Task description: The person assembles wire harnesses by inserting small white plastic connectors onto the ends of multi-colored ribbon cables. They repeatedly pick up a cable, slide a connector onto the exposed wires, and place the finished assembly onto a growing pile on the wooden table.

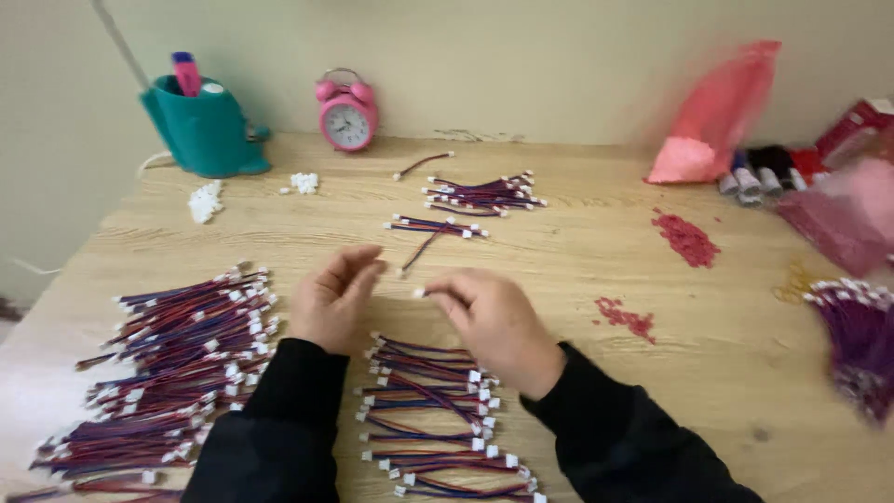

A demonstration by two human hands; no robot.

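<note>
Small white connector (420, 292) pinched in right hand (494, 321) fingertips, mid-table, just above a wire bundle (438, 419). Left hand (335, 298) loosely open, empty, beside it. Bigger wire pile (177, 363) at left; pink alarm clock (347, 112) and teal pen holder (205, 130) at the back.

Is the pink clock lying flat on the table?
No, the pink alarm clock stands upright at the back of the table, by the wall.

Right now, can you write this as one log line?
left hand: open, empty | right hand: pinching white connector of wire | wire bundles beneath | wooden table
</note>
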